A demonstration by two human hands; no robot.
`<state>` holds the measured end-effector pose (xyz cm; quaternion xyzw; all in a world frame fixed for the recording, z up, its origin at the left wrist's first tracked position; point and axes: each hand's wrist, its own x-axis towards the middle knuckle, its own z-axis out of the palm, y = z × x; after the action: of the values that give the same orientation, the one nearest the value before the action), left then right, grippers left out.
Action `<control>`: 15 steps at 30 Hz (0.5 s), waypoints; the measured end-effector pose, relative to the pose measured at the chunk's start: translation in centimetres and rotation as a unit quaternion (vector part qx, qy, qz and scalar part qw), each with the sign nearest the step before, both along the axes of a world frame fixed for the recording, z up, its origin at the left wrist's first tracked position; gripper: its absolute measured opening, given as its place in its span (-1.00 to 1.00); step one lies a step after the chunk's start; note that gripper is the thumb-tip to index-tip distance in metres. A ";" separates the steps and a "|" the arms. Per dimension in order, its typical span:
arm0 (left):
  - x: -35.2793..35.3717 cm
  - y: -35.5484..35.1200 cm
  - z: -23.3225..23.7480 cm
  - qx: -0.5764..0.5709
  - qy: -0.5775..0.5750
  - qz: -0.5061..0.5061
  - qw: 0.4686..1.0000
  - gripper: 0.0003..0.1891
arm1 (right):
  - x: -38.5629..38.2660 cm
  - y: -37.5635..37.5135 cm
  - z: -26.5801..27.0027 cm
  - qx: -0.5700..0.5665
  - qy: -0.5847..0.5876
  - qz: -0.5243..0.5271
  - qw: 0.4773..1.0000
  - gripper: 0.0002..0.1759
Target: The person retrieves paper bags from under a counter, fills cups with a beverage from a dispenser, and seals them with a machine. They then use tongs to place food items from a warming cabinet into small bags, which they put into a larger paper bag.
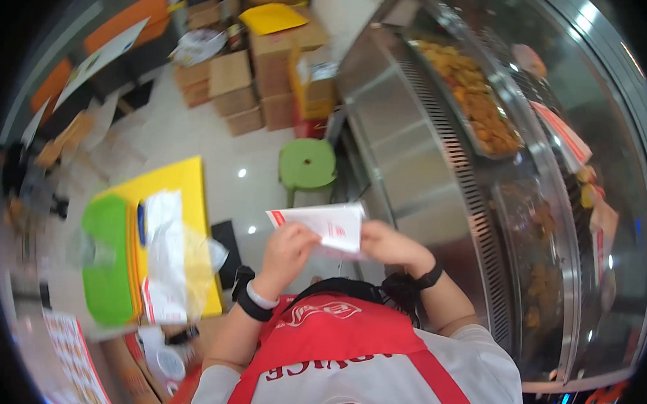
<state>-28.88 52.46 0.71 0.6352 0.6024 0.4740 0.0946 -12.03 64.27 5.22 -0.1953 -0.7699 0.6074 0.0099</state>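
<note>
A white paper bag [333, 225] with red print and a red corner is held in front of my red apron [346, 327]. My left hand [289, 255] grips its lower left edge, thumb and fingers closed on the paper. At its right end, my right hand [388, 243] is closed on the edge, with some fingertips hidden behind or inside the paper. Right of my hands stands a steel food display cabinet [413, 163]. Inside it, a tray [480, 146] carries golden fried pieces, and darker pieces lie in another tray nearer me.
A green stool [308, 163] stands just beyond the bag. On the left, a yellow table [196, 188] bears green trays [104, 264] and white paper bags [163, 230]. Cardboard boxes [231, 80] are stacked at the back. A person [36, 179] is at the far left.
</note>
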 end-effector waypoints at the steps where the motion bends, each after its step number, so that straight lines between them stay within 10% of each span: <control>1: 0.3 1.2 0.3 0.012 0.003 -0.028 1.000 -0.92 | 0.9 0.6 -0.8 -0.027 0.039 0.004 0.999 -0.63; 4: 1.1 5.2 1.1 0.096 0.003 -0.185 0.978 -0.83 | 3.1 2.4 -5.8 -0.164 0.090 -0.066 0.980 -0.45; 6: 2.2 7.6 2.5 0.079 -0.466 0.012 0.881 -0.71 | 2.5 3.2 -4.5 -0.120 0.101 -0.060 0.986 -0.44; 8: 0.1 9.2 0.3 -0.068 -0.585 -0.158 0.793 -0.55 | -0.3 3.4 -5.2 0.093 0.202 -0.037 0.974 -0.38; 10: -1.1 10.8 -1.0 -0.158 -0.469 -0.360 0.791 -0.53 | -1.2 2.1 -0.6 -0.224 0.120 -0.139 0.957 -0.45; 12: -2.8 12.7 -1.1 -0.177 -0.457 -0.385 0.782 -0.57 | -1.9 3.6 -1.1 0.127 0.115 -0.097 0.980 -0.43; 15: -6.0 16.5 -2.6 -0.171 -0.665 -0.185 0.703 -0.50 | -0.2 5.2 5.6 0.171 -0.110 -0.323 0.924 -0.75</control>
<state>-34.88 68.91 -1.89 0.2266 0.3243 0.6351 0.6635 -12.21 69.49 10.86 -0.4943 -0.7537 0.4049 0.1539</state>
